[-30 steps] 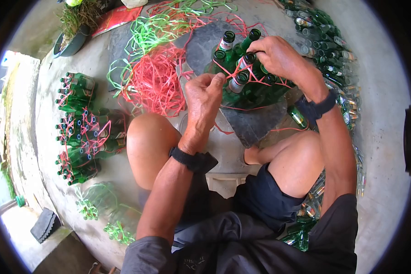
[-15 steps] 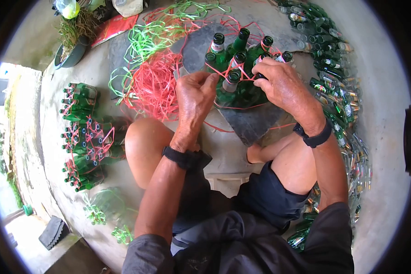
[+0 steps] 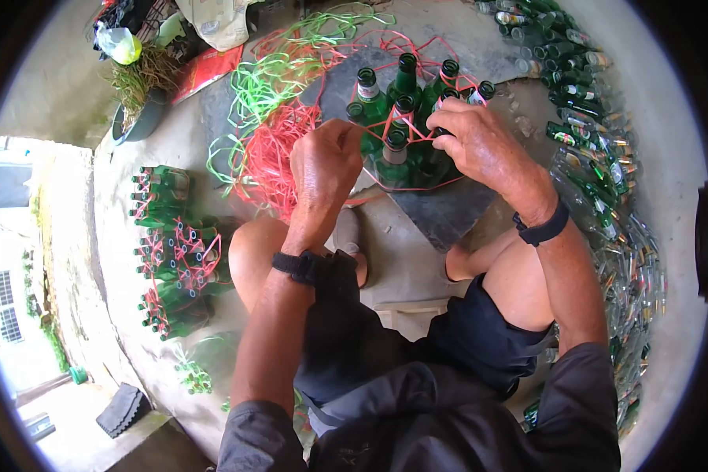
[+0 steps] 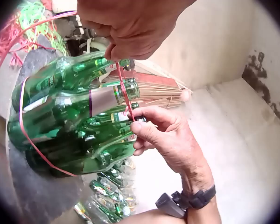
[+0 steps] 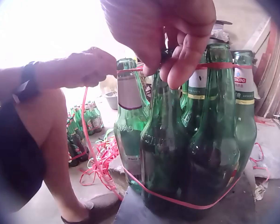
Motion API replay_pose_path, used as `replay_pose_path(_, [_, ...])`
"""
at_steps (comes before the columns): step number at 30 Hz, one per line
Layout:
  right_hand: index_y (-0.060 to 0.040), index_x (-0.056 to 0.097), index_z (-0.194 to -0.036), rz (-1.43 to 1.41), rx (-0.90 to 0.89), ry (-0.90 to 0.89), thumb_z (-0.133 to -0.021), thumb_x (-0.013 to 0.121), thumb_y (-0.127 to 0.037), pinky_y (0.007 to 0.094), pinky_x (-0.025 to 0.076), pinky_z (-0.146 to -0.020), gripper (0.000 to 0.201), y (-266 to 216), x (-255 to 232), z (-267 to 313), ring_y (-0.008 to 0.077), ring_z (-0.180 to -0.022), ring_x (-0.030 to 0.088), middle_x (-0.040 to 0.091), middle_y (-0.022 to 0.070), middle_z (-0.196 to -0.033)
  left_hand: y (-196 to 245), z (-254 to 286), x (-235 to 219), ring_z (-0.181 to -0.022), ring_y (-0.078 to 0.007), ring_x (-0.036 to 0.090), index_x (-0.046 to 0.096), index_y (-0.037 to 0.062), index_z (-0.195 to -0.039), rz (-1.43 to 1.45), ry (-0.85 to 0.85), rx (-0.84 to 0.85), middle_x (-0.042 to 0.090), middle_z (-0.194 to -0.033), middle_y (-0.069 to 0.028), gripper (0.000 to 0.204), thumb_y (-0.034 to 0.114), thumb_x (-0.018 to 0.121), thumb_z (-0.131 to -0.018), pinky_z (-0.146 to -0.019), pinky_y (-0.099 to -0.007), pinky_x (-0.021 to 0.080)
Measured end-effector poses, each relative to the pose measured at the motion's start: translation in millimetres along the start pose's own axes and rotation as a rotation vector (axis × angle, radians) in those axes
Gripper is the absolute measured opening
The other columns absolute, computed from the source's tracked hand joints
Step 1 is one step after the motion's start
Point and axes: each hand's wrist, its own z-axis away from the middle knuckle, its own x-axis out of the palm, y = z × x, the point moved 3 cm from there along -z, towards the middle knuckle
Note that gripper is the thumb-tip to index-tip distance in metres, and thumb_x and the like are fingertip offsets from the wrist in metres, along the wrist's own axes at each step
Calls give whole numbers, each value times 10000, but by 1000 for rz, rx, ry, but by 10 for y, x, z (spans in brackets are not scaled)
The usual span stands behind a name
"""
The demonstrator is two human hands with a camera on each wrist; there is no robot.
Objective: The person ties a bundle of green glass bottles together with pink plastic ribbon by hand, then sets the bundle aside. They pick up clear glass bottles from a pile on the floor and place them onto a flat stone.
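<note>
A cluster of green beer bottles [image 3: 396, 149] stands upright on a dark slate slab [image 3: 433, 212], with a red plastic strap [image 5: 196, 205] round the bodies. More red strap [image 4: 123, 88] winds between the necks. My left hand [image 3: 326, 161] pinches the strap's end just left of the necks; a length of it hangs below the fist in the right wrist view. At the near right bottle, my right hand [image 3: 480, 145] grips the mouth between thumb and fingers [image 5: 177, 70], the strap running right up to them. The fingers partly hide that bottle's top.
Left on the floor stand strapped bottle bundles [image 3: 169, 252]. A tangled heap of red strap [image 3: 279, 149] and green strap [image 3: 263, 86] lies beyond my left hand. Many loose bottles [image 3: 598, 173] lie along the right wall. A potted plant [image 3: 138, 102] stands at the far left.
My right hand has come from the back right necks down to the near right bottle's mouth. The left hand keeps pinching the strap, slightly further left. The head view has shifted.
</note>
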Motion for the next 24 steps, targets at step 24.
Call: replay_pose_path(24, [19, 658, -1169, 42, 130, 83, -847, 792, -41, 480, 554, -874, 353, -63, 8, 164, 443, -1049, 657, 670, 199, -1135, 94, -361, -208, -743, -332, 745, 732, 61, -1278, -282, -253, 376, 731, -794, -204, 408, 200, 809, -902, -685, -430, 572])
